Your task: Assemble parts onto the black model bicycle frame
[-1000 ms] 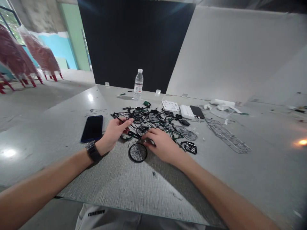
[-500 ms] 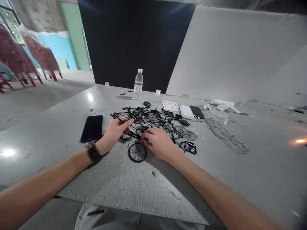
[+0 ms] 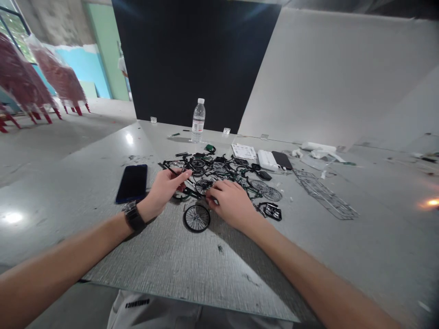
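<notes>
My left hand (image 3: 168,185), with a black watch (image 3: 133,216) on its wrist, pinches a thin black bicycle part at the left side of a pile of small dark bicycle parts (image 3: 228,169). Just to the right, my right hand (image 3: 228,201) lies at the pile's near edge with its fingers curled together; what they hold, if anything, is hidden. A loose spoked wheel (image 3: 196,218) rests flat on the table in front of both hands. Another wheel (image 3: 203,186) shows between them. A black basket-like part (image 3: 272,211) sits right of my right hand.
A phone (image 3: 132,183) lies left of my left hand. Behind the pile stands a water bottle (image 3: 198,121). Printed sheets (image 3: 244,151), a white box-shaped item (image 3: 267,160) and a dark flat item (image 3: 281,160) are at the back right. A clear frame (image 3: 324,194) lies farther right.
My right hand has shifted slightly to the right, away from my left hand. My left hand stays nearly still. Part of a person now shows in the far background at the left.
</notes>
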Demonstrator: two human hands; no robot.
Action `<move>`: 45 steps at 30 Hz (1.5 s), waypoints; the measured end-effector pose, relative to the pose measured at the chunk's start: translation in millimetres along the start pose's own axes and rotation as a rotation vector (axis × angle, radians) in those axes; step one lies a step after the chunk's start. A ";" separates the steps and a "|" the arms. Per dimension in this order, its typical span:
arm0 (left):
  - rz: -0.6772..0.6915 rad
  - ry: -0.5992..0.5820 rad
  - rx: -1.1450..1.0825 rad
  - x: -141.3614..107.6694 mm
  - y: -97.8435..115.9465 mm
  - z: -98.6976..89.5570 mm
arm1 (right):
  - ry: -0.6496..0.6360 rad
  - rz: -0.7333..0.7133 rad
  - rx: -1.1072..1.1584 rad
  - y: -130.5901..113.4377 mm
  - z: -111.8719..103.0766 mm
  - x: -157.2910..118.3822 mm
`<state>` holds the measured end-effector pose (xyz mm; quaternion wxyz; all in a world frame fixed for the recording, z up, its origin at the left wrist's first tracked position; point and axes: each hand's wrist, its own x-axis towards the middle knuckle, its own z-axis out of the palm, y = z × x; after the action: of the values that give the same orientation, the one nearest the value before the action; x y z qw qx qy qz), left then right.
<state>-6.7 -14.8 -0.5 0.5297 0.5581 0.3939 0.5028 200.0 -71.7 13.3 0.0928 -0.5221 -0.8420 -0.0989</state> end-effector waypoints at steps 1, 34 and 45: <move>0.001 -0.003 -0.001 0.0 0.0 0.0 | 0.000 0.006 -0.002 0.5 0.1 -0.2; -0.012 0.008 0.015 -3.9 7.6 0.8 | -0.035 0.179 0.191 94.2 -17.6 -14.8; 0.017 0.138 -0.090 -1.1 15.1 -0.7 | -0.052 -0.021 0.276 46.2 -6.1 -8.0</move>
<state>-9.0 -17.6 14.2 0.5217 0.5010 0.4015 0.5618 245.3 -60.1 20.2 0.1408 -0.4978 -0.8553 0.0304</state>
